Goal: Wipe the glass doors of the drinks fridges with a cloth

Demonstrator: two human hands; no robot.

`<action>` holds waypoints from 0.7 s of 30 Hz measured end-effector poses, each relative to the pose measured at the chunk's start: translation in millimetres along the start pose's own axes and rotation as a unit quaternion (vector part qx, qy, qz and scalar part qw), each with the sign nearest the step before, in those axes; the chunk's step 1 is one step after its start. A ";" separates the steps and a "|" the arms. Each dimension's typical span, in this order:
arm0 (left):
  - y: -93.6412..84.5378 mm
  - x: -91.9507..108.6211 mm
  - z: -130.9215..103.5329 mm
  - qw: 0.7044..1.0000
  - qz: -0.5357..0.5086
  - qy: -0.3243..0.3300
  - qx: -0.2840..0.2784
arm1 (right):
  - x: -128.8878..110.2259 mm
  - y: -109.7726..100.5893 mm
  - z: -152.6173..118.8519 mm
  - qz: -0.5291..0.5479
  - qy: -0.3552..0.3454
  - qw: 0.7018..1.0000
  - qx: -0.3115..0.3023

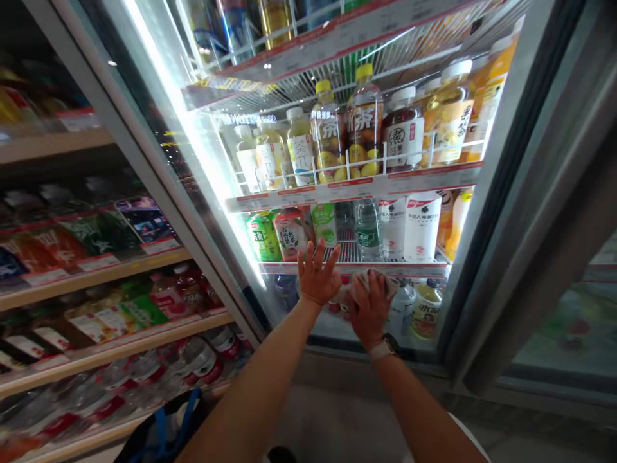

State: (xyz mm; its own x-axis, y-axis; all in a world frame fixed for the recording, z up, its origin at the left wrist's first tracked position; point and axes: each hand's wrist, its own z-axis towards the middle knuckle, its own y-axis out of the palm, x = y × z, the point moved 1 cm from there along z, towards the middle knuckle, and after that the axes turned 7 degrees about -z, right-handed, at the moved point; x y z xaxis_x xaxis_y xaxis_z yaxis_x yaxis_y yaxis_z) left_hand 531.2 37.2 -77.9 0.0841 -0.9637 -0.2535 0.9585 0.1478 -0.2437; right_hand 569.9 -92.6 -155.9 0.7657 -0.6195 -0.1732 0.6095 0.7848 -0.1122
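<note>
My left hand (318,278) has its fingers spread at the front edge of a lit fridge shelf (424,271). Whether it touches the shelf edge I cannot tell. Just to its right, my right hand (371,308), with a watch (388,347) at the wrist, presses on a crumpled greyish cloth (393,288) against the shelf front. Behind the hands stand a green-labelled water bottle (368,228), a green-labelled drink (324,224) and a red drink bottle (290,233). White bottles (422,226) are farther right.
Tea bottles (365,122) fill the shelf above, behind a white wire rail. More bottles, among them a yellow one (426,310), sit below. The fridge's frame (511,193) rises on the right. Shelves of drinks (87,321) line the left. A dark bag with blue straps (164,424) is low left.
</note>
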 end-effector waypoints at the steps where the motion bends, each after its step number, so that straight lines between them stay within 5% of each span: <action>1: 0.2 -0.1 0.1 1.000 -0.001 0.002 0.002 | -5.7 2.2 -4.1 0.009 -0.015 1.000 -0.019; 5: -0.3 -0.4 1.4 1.000 0.009 0.007 0.014 | -16.4 5.4 -11.3 0.033 -0.048 0.996 -0.061; 10: -2.7 0.3 5.2 1.000 0.005 0.020 0.023 | -1.1 -4.5 7.4 0.036 -0.096 0.992 -0.072; 18: -2.5 1.5 5.7 0.999 -0.024 0.010 0.022 | 88.4 -36.3 37.2 -0.005 -0.034 0.999 0.026; 21: -1.4 1.0 3.8 1.000 -0.024 0.005 0.013 | 116.0 -46.5 37.2 -0.048 0.044 0.998 0.027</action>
State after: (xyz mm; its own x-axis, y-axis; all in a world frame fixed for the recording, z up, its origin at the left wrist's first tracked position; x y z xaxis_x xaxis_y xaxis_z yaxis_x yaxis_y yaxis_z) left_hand 531.0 35.2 -74.2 0.0357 -0.9673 -0.2511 0.9679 0.0960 -0.2322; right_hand 638.0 -201.6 -134.3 0.6838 -0.6854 -0.2504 0.6908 0.7186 -0.0804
